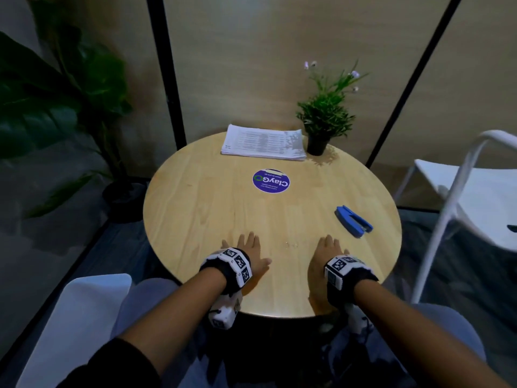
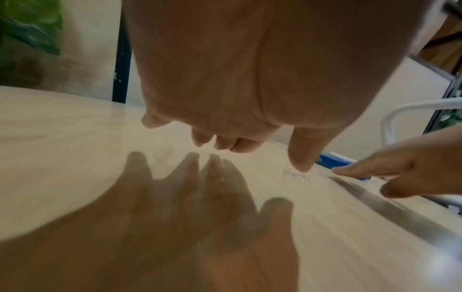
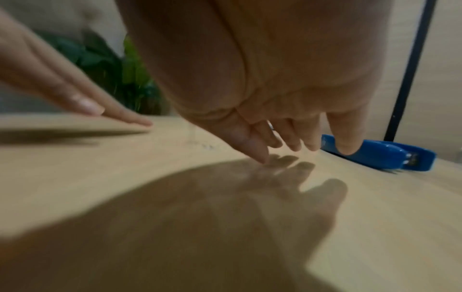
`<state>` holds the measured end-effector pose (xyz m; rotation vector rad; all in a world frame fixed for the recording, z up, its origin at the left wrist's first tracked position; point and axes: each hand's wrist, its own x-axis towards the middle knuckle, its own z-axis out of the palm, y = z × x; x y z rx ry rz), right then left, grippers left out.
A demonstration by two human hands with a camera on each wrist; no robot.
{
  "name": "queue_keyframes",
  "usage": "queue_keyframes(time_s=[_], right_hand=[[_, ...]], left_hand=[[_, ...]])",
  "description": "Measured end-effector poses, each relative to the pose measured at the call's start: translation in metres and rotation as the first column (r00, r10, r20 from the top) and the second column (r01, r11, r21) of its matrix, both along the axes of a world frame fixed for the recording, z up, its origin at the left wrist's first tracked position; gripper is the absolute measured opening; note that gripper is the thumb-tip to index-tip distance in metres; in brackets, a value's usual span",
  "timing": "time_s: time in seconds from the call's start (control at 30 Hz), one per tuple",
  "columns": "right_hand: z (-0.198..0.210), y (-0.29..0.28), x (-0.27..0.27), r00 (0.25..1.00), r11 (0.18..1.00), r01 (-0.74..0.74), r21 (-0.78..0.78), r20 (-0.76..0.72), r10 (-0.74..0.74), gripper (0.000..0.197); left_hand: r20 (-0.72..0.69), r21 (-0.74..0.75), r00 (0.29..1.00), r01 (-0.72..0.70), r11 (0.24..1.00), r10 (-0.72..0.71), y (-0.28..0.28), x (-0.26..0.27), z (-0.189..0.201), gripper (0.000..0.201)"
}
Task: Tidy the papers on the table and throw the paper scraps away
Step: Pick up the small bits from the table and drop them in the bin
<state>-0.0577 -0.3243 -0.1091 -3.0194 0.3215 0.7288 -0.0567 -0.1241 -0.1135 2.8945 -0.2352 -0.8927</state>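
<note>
Two forearms reached forward in the head view, each wrist carrying one tracker band. Left hand point(image 1: 250, 254) and right hand point(image 1: 326, 254) lay palm-down near the close edge of the round table point(image 1: 195, 208), fingers straight and spread, holding nothing. One paper stack point(image 1: 263, 142) lay squared at the far edge, just beside one potted plant point(image 1: 324, 119). One round sticker point(image 1: 271, 181) sat mid-table; one blue stapler point(image 1: 354, 221) lay right of the hands. One white chair point(image 1: 475, 191) stood at right.

Left wrist view: the fingers point(image 2: 300, 156) extended loosely above the table, over their reflection.

Right wrist view: the fingers point(image 3: 252, 146) pointed down, one tip seeming to touch the table. Paper scraps could not be made out.
</note>
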Motion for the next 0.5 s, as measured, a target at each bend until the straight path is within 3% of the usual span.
queue_keyframes(time_s=[0.2,0.4,0.5], right_hand=[[-0.01,0.01,0.0,0.992,0.988,-0.08,-0.128,-0.103,0.067,0.07],[-0.01,0.034,0.002,0.964,0.953,-0.247,-0.174,-0.139,0.225,0.109],[-0.015,0.043,0.002,0.945,0.937,-0.319,-0.141,-0.127,0.303,0.099]], left_hand=[[0.104,0.074,0.994,-0.023,0.997,0.015,-0.022,-0.006,-0.02,0.07],[0.154,0.048,0.986,0.053,0.997,-0.06,-0.043,-0.003,-0.018,0.073],[0.169,0.048,0.982,0.082,0.995,-0.089,-0.052,0.002,-0.017,0.07]])
